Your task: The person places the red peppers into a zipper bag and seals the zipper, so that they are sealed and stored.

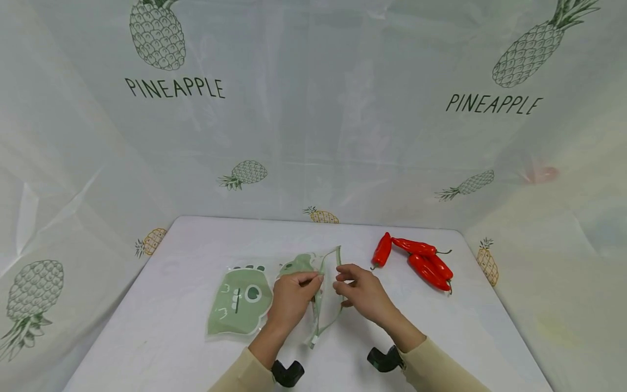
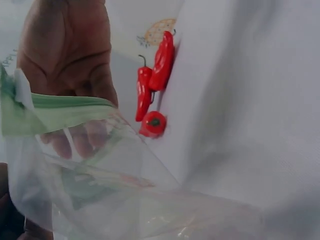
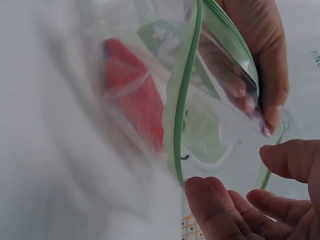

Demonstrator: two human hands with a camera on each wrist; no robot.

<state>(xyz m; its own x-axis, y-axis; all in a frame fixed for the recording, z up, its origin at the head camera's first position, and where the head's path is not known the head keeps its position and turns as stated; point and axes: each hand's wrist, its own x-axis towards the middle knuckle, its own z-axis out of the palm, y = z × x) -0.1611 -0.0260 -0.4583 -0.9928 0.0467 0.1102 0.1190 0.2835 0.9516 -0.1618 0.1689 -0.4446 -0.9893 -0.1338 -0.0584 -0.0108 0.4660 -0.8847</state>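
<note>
Currently both hands are on the zip bag (image 1: 320, 288) at mid-bench, holding its mouth apart. Left hand (image 1: 291, 296) pinches one side of the green zip rim (image 3: 186, 100), fingers curled over the edge, so that grip is clamped on the bag. Right hand (image 1: 364, 291) has thumb and fingertips on the opposite side of the rim; from the right wrist view its fingers (image 3: 215, 210) sit right at the rim with film between them, so I read that grip as clamped on the bag too.

Handling judgement: thin clear film, very light, floppy, no stiffness except the zip strip. Film looks slick and will likely fold or slip if held mid-panel. Best hold is on the zip rim, one pinch per side, near the middle of the opening.

Pose: both forearms come in from the near edge, wrists low, palms roughly facing each other across the bag mouth. Bag bottom trails toward the person, touching the bench (image 1: 441, 337).

A second bag with green dino print (image 1: 240, 299) lies flat just left of the left hand. Red chili peppers (image 1: 421, 261) lie in a cluster to the right, well apart from the hands.
</note>
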